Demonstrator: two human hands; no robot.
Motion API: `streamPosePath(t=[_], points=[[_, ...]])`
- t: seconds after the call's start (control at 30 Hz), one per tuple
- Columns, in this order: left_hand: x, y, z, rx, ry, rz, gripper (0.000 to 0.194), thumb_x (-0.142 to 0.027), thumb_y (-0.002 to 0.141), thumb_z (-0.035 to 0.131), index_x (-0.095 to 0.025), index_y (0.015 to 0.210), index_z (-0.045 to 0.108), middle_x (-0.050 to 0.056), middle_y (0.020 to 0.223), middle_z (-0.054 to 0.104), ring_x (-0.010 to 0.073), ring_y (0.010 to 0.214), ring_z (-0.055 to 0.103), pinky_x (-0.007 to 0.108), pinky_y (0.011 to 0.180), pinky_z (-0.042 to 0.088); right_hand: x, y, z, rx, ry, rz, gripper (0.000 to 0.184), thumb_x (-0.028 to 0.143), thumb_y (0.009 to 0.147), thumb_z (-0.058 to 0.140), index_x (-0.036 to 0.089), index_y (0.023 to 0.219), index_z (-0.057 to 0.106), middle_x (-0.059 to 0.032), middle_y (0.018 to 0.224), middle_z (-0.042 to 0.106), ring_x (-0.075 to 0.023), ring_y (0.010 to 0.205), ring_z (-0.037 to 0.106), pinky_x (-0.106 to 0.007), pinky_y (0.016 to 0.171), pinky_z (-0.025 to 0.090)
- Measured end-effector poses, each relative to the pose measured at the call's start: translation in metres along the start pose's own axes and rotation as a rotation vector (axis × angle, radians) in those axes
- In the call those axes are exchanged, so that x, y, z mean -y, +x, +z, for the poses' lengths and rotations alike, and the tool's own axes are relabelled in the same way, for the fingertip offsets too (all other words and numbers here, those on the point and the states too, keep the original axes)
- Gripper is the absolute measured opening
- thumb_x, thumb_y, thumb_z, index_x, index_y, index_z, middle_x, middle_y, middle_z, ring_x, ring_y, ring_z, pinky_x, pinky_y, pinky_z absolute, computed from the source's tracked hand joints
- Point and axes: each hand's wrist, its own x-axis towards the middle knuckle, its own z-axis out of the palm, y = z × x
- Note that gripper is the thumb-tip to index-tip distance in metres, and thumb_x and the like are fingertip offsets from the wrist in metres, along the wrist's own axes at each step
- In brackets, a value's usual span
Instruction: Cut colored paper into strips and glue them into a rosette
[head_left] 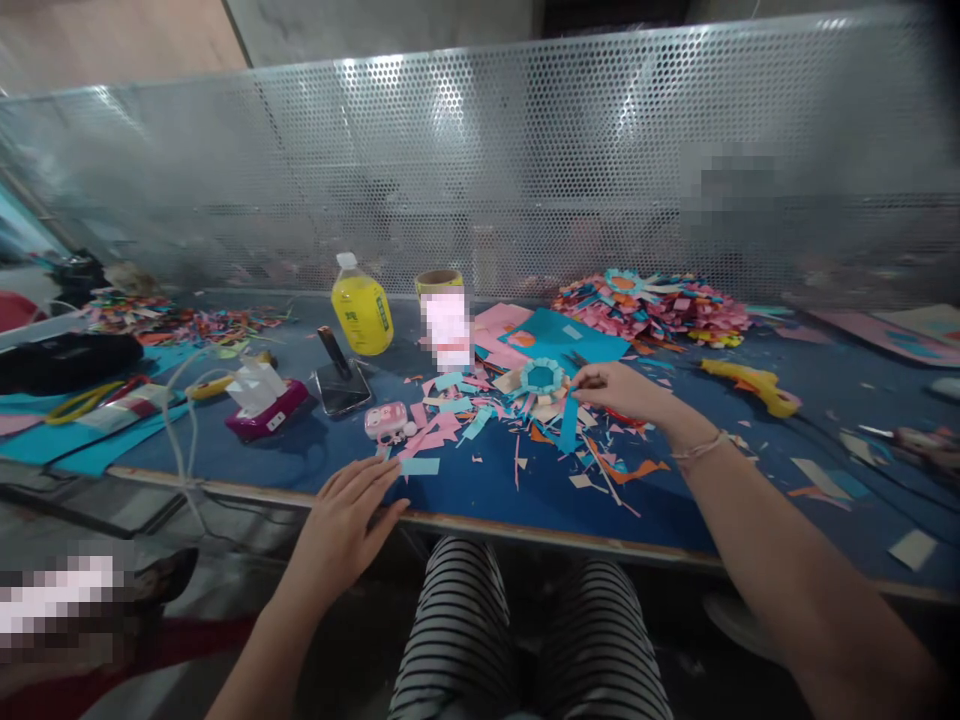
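My left hand [360, 512] lies palm down over the front edge of the table, fingers stretched out and thumb apart. Its fingertips are at one end of a pale blue paper strip [421, 466]. My right hand [619, 392] has its fingers pinched at the top of a darker blue paper strip [568, 428]. Just left of that hand sits a ring of folded pale blue paper [541, 376]. Dark pointed tips of a tool [576, 358] show behind the right fingers; the rest is hidden. Paper scraps [476, 424] are scattered between both hands.
A pink case [388, 422], a phone [345, 388], a purple tissue pack [268, 410] and a yellow bottle [362, 312] stand left. A yellow glue gun [750, 387] lies right. Behind are a paper pile [652, 312], a tape roll [441, 280] and a perforated metal screen [600, 150].
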Motion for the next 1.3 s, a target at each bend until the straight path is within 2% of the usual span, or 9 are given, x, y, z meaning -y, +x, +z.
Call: streamPosePath(t=[0.17,0.37,0.47,0.73,0.9,1.07,1.17,1.2,1.3], points=[[-0.014,0.005,0.009,0.074,0.024,0.068,0.037,-0.042,0.086,0.045,-0.021,0.112,0.06,0.006,0.113,0.066,0.023,0.107,0.058,0.043,0.097,0.038,0.004,-0.001,-0.003,-0.051,0.015,-0.012,0.019,0.036,0.069,0.058,0.018,0.075,0.06,-0.0031,0.071,0.064,-0.0142,0.064,0.059,-0.027,0.06,0.045],[-0.015,-0.006,0.008,-0.089,-0.05,0.195,0.025,-0.028,0.088,0.045,-0.023,0.105,0.062,0.002,0.101,0.07,0.017,0.093,0.064,0.035,0.094,0.038,0.001,0.002,-0.008,-0.173,0.055,-0.046,0.021,0.037,0.07,0.059,0.017,0.075,0.06,-0.0031,0.067,0.063,-0.014,0.062,0.058,-0.028,0.061,0.045],[-0.016,-0.009,0.004,-0.105,-0.107,0.242,0.025,-0.021,0.088,0.043,-0.023,0.103,0.063,0.002,0.1,0.07,0.0154,0.092,0.064,0.032,0.089,0.042,-0.002,0.004,-0.008,-0.19,0.068,-0.066,0.021,0.037,0.07,0.06,0.016,0.075,0.059,-0.0033,0.068,0.063,-0.0137,0.062,0.057,-0.027,0.06,0.044],[-0.02,-0.003,-0.006,-0.113,-0.21,0.243,0.027,-0.017,0.088,0.04,-0.021,0.093,0.066,0.003,0.084,0.071,0.0135,0.079,0.065,0.026,0.074,0.049,0.005,0.001,0.0,-0.121,0.139,-0.048,0.02,0.033,0.071,0.059,0.018,0.083,0.052,-0.001,0.067,0.061,-0.0122,0.06,0.056,-0.026,0.058,0.042],[-0.035,0.022,-0.023,-0.188,-0.288,0.288,0.022,-0.007,0.081,0.051,-0.02,0.093,0.064,0.003,0.085,0.07,0.0134,0.081,0.065,0.025,0.073,0.051,0.009,0.002,0.014,0.058,0.154,-0.028,0.021,0.034,0.073,0.058,0.018,0.084,0.05,0.0015,0.065,0.056,-0.0098,0.053,0.051,-0.024,0.052,0.04],[-0.054,0.065,-0.045,-0.394,-0.469,0.205,0.024,-0.002,0.073,0.059,-0.021,0.087,0.065,0.001,0.081,0.069,0.0119,0.079,0.064,0.025,0.073,0.051,0.009,0.003,0.031,0.223,0.128,-0.08,0.014,0.028,0.074,0.056,0.018,0.083,0.05,0.0005,0.071,0.056,-0.0096,0.058,0.051,-0.023,0.054,0.041],[-0.063,0.097,-0.044,-0.392,-0.696,0.014,0.017,-0.008,0.074,0.06,-0.022,0.081,0.067,0.0,0.079,0.069,0.0114,0.075,0.063,0.026,0.073,0.05,0.008,0.002,0.035,0.242,0.023,-0.175,0.01,0.026,0.076,0.055,0.018,0.079,0.052,-0.0005,0.074,0.056,-0.0098,0.063,0.052,-0.023,0.057,0.041],[-0.066,0.108,-0.039,-0.338,-0.815,-0.071,0.012,-0.012,0.074,0.061,-0.022,0.078,0.068,0.001,0.078,0.069,0.0119,0.075,0.062,0.026,0.071,0.05,0.008,0.002,0.034,0.236,-0.008,-0.194,0.01,0.027,0.076,0.055,0.017,0.078,0.052,-0.0006,0.074,0.057,-0.01,0.063,0.052,-0.023,0.057,0.041],[-0.075,0.141,-0.014,-0.031,-1.221,-0.269,0.003,-0.021,0.07,0.066,-0.019,0.071,0.067,0.002,0.073,0.067,0.0119,0.067,0.06,0.025,0.062,0.048,0.008,0.003,0.023,0.128,-0.112,-0.173,0.013,0.03,0.077,0.054,0.017,0.078,0.055,-0.002,0.075,0.059,-0.0113,0.064,0.053,-0.024,0.059,0.041]])
